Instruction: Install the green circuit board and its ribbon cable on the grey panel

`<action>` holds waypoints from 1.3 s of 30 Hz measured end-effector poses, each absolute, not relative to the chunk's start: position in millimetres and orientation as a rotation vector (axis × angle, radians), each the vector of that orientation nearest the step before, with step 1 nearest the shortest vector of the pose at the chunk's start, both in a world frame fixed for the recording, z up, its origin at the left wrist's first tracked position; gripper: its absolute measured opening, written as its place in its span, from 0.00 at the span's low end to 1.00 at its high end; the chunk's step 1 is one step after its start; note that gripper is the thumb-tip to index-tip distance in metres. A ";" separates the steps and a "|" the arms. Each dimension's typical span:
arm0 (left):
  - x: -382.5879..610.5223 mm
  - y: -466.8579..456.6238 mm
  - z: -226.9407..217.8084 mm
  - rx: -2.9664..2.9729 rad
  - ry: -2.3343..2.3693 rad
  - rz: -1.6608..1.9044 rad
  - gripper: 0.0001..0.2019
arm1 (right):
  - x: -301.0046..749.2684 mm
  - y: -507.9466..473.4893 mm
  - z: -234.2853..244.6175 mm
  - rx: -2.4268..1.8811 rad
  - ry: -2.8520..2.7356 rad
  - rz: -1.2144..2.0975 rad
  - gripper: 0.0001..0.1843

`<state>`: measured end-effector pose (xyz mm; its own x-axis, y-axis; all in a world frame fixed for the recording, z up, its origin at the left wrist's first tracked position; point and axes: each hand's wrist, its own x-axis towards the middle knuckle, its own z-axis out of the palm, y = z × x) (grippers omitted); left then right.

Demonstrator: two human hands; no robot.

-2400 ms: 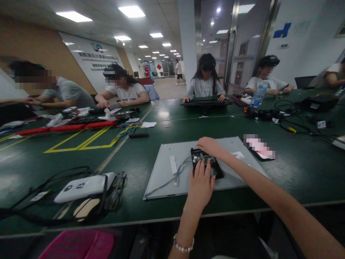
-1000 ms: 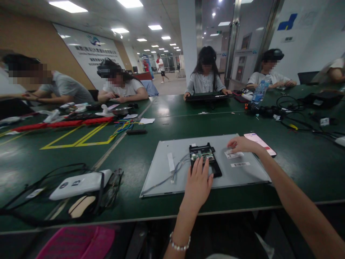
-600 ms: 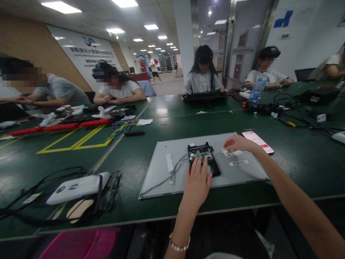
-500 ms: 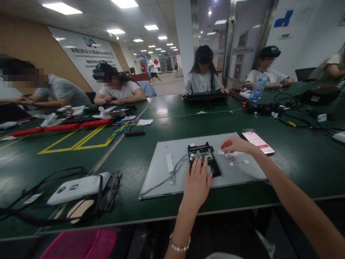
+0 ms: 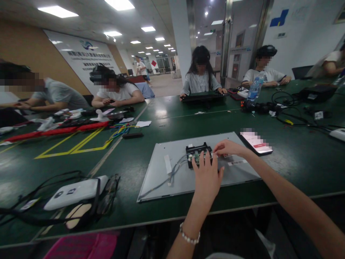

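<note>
A grey metal panel (image 5: 167, 178) lies flat on the green table in front of me. On it sits a black frame with a small circuit board (image 5: 196, 153), and grey wires (image 5: 176, 169) run off to its left. My left hand (image 5: 207, 178) rests over the near part of the frame, fingers stretched flat. My right hand (image 5: 228, 147) hovers at the frame's right edge with fingertips pinched together; what they hold is too small to make out. A barcode sticker (image 5: 236, 162) lies on the panel just right of it.
A phone (image 5: 256, 142) lies at the panel's far right corner. A white device with black cables and glasses (image 5: 78, 192) sits at my near left. Coloured wires (image 5: 122, 129), yellow floor-style tape and red strips lie further left. Several people work across the table.
My right hand moved left from the white stickers to the frame's right edge. My left hand shifted slightly right over the frame. The camera view drifted a little.
</note>
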<state>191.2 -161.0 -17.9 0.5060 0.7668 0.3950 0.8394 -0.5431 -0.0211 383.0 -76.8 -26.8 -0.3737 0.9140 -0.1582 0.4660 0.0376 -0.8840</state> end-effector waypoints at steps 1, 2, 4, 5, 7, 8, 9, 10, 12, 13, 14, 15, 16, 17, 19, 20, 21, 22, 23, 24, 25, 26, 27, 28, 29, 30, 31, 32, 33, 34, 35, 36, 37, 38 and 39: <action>194.8 -160.2 -18.9 -2.534 -1.386 -0.509 0.22 | 383.1 -76.3 -27.6 -1.391 -1.860 1.294 0.14; 197.7 -159.3 -20.5 -2.535 -1.400 -0.508 0.22 | 383.0 -75.8 -28.7 -1.389 -1.855 1.291 0.14; 200.9 -157.2 -25.2 -2.546 -1.427 -0.496 0.22 | 382.1 -74.9 -31.3 -1.378 -1.850 1.276 0.13; 201.4 -156.2 -27.9 -2.552 -1.440 -0.487 0.22 | 381.4 -74.6 -32.5 -1.371 -1.852 1.265 0.12; 201.1 -154.6 -32.7 -2.562 -1.449 -0.478 0.22 | 380.2 -74.4 -34.7 -1.359 -1.862 1.242 0.11; 200.6 -154.1 -34.6 -2.565 -1.444 -0.481 0.22 | 379.8 -74.2 -35.7 -1.355 -1.870 1.235 0.11; 200.1 -153.7 -35.9 -2.566 -1.437 -0.489 0.21 | 379.4 -74.1 -36.8 -1.359 -1.875 1.226 0.11; 199.7 -153.6 -36.8 -2.566 -1.431 -0.499 0.21 | 379.1 -73.8 -37.9 -1.369 -1.879 1.218 0.11; 199.1 -153.7 -37.2 -2.564 -1.424 -0.516 0.20 | 378.7 -72.9 -40.4 -1.385 -1.894 1.199 0.11; 199.0 -153.9 -37.0 -2.564 -1.422 -0.520 0.20 | 378.4 -72.4 -41.8 -1.382 -1.909 1.186 0.11; 198.8 -154.1 -36.8 -2.566 -1.421 -0.521 0.19 | 378.2 -71.9 -43.0 -1.374 -1.926 1.165 0.11; 198.7 -154.4 -36.6 -2.570 -1.420 -0.519 0.19 | 377.9 -71.5 -44.1 -1.364 -1.945 1.139 0.11; 198.6 -154.7 -36.4 -2.574 -1.421 -0.515 0.20 | 377.6 -71.2 -45.0 -1.354 -1.966 1.107 0.11; 198.5 -155.0 -36.5 -2.577 -1.423 -0.510 0.20 | 377.3 -71.1 -45.5 -1.350 -1.985 1.072 0.11; 198.2 -155.7 -37.0 -2.582 -1.427 -0.501 0.21 | 376.9 -71.4 -45.6 -1.359 -2.019 1.013 0.12; 198.1 -156.1 -37.5 -2.582 -1.427 -0.500 0.21 | 376.8 -71.8 -45.1 -1.362 -2.033 1.001 0.12; 198.0 -156.5 -38.1 -2.579 -1.426 -0.503 0.21 | 376.8 -72.3 -44.5 -1.361 -2.042 1.000 0.12; 197.8 -156.9 -38.6 -2.575 -1.423 -0.506 0.21 | 376.8 -72.9 -43.7 -1.358 -2.044 1.007 0.12; 197.5 -157.5 -38.9 -2.572 -1.418 -0.511 0.21 | 376.8 -73.5 -42.9 -1.357 -2.039 1.018 0.12; 197.1 -158.1 -39.0 -2.568 -1.413 -0.516 0.21 | 376.8 -73.9 -42.1 -1.362 -2.028 1.028 0.12; 196.4 -158.7 -38.7 -2.565 -1.409 -0.522 0.22 | 376.7 -74.2 -41.4 -1.377 -2.009 1.031 0.12; 195.3 -159.3 -37.9 -2.561 -1.407 -0.528 0.23 | 376.5 -74.3 -40.9 -1.397 -1.983 1.026 0.13; 193.7 -159.9 -36.5 -2.559 -1.404 -0.536 0.23 | 376.2 -74.1 -40.7 -1.416 -1.953 1.012 0.13; 191.4 -160.2 -34.3 -2.555 -1.402 -0.545 0.24 | 375.9 -73.7 -40.6 -1.430 -1.919 0.991 0.13; 188.2 -160.2 -31.3 -2.550 -1.403 -0.557 0.24 | 375.5 -73.0 -40.7 -1.437 -1.881 0.965 0.14; 183.9 -159.5 -27.4 -2.542 -1.406 -0.570 0.24 | 375.0 -72.4 -40.9 -1.436 -1.843 0.939 0.14; 178.5 -158.1 -22.7 -2.534 -1.413 -0.582 0.24 | 374.4 -71.7 -41.2 -1.430 -1.806 0.914 0.14; 171.8 -155.6 -17.1 -2.524 -1.426 -0.592 0.23 | 373.5 -71.3 -41.3 -1.425 -1.778 0.893 0.15; 163.8 -152.0 -11.0 -2.512 -1.449 -0.599 0.22 | 372.5 -71.3 -41.4 -1.421 -1.757 0.873 0.15; 154.4 -147.0 -4.4 -2.517 -1.470 -0.596 0.21 | 371.1 -71.7 -41.2 -1.416 -1.744 0.853 0.15; 143.9 -140.6 2.2 -2.529 -1.490 -0.591 0.20 | 369.4 -72.6 -40.9 -1.408 -1.740 0.837 0.15; 132.4 -132.9 8.4 -2.527 -1.513 -0.600 0.19 | 367.2 -73.9 -40.5 -1.394 -1.743 0.827 0.15; 120.1 -123.9 13.9 -2.522 -1.546 -0.608 0.18 | 364.5 -75.5 -40.1 -1.376 -1.748 0.821 0.14; 107.3 -113.7 18.2 -2.524 -1.581 -0.617 0.18 | 361.5 -77.2 -39.8 -1.356 -1.753 0.819 0.14; 94.3 -102.7 21.0 -2.532 -1.617 -0.630 0.18 | 358.2 -79.1 -39.6 -1.336 -1.758 0.817 0.14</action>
<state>94.3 -102.7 21.0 0.3617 0.8531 0.3760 0.8827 -0.4432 0.1563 358.2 -79.1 -39.6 -0.1566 0.9686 0.1933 0.4767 0.2455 -0.8441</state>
